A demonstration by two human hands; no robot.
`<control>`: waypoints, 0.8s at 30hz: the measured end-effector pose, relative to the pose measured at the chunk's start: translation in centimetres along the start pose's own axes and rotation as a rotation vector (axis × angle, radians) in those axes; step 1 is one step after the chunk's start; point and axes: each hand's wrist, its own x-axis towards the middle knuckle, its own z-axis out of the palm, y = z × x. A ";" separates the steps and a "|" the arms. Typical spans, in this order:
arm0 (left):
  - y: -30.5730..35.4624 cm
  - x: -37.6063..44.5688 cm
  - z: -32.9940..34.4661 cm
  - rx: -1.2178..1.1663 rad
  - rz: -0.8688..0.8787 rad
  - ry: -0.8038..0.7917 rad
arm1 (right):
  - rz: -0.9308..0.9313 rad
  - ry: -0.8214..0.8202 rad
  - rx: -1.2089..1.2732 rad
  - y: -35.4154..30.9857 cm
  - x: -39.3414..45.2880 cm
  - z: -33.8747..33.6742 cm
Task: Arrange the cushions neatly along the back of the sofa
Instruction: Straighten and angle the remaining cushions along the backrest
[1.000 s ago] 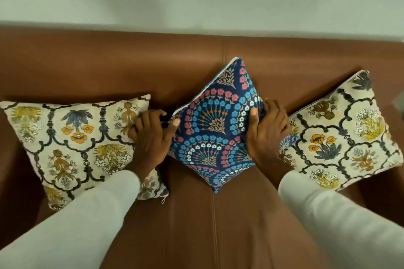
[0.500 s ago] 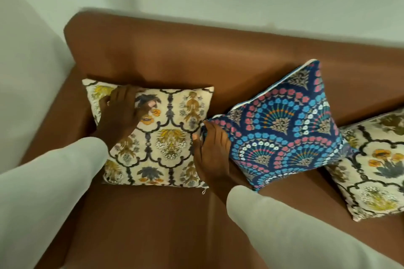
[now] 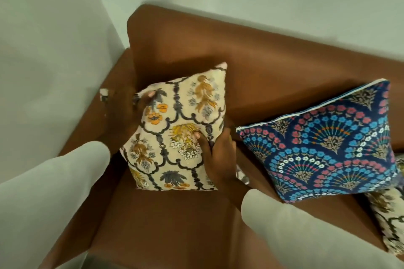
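Compared with half a second ago, the cream floral cushion (image 3: 177, 133) is no longer lying flat against the backrest: it is now lifted at its right side and turned, so one corner is pointing up toward the back of the brown sofa (image 3: 273, 67). Both hands are gripping it. The left hand (image 3: 124, 113) is holding the cushion's left edge, with the thumb lying on the front of the fabric and the other fingers going behind it, where they are hidden; this hand is blurred, so I cannot tell more. The right hand (image 3: 218, 155) is closing on the right edge, its thumb pressing into the yellow flower pattern and its fingers wrapping around the side. So the cushion is sitting between the two sets of fingers, squeezed from both sides, with its lower edge touching the seat.

Just to the right of the right hand's fingers, the blue patterned cushion (image 3: 328, 144) is leaning against the backrest, tilted, with its white zip edge upward. Beyond it, far from both hands, a second cream cushion (image 3: 389, 220) is showing only partly at the picture's edge. White sleeves (image 3: 306, 236) are covering both forearms.
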 end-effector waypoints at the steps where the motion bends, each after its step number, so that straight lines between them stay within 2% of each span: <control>1: -0.4 -0.2 -0.4 -0.074 -0.040 0.056 | -0.055 0.026 -0.033 -1.0 0.5 -0.4; 3: -0.8 -0.3 -0.5 -0.181 -0.122 0.109 | -0.159 0.078 -0.148 -2.4 2.3 -1.8; 5: -0.9 -0.1 0.3 -0.224 -0.176 0.069 | -0.229 0.113 -0.318 -2.5 4.9 -3.0; 9: -0.5 -0.4 3.5 0.036 -0.330 -0.034 | -0.166 0.011 -0.575 -0.7 7.4 -3.6; 12: 0.7 -1.2 4.9 0.120 -0.423 0.035 | -0.155 0.058 -0.536 0.6 6.7 -3.3; 13: 1.2 -1.7 5.0 0.147 -0.383 0.088 | -0.197 0.102 -0.503 0.8 6.2 -3.1; 15: 1.7 -2.5 5.1 0.142 -0.078 0.130 | -0.392 0.127 -0.491 1.1 4.5 -2.0; 17: 2.3 -3.3 5.7 0.190 0.319 0.069 | -0.627 0.046 -0.530 1.9 2.4 -0.3; 19: 3.6 -4.1 6.9 0.292 0.542 -0.016 | -0.742 -0.027 -0.602 3.7 1.0 0.8; 20: 4.0 -4.3 7.6 0.342 0.572 -0.025 | -0.731 -0.038 -0.656 4.7 1.0 0.8; 24: 3.3 -4.0 7.8 0.339 0.457 -0.084 | -0.456 -0.034 -0.785 8.4 2.5 -2.3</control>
